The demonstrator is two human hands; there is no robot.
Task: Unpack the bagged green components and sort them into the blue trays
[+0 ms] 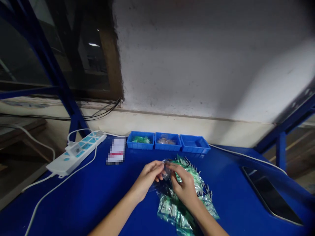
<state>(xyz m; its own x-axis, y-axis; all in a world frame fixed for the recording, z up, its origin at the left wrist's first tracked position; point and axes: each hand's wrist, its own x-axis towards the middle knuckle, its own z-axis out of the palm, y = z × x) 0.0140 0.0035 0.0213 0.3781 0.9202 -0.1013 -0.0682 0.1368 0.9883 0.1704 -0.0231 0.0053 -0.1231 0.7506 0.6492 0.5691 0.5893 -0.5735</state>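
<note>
Both hands meet over the middle of the blue table, pinching a small clear plastic bag (167, 169) between them. My left hand (149, 177) is closed on the bag's left side, thumb against the fingers. On its right side, my right hand (183, 183) has its fingertips closed on the same bag. What the bag contains is too small to make out. Under and around my right hand lies a pile of green-and-clear packets (167, 207) with thin light-coloured sticks, some jutting out at the right.
Along the wall stand three blue bins: one with green packets (140, 147), one with small clear items (168, 148), one empty (195, 151). A power strip (64, 164) and pixelated card (116, 150) are left; a dark phone (272, 196) is right.
</note>
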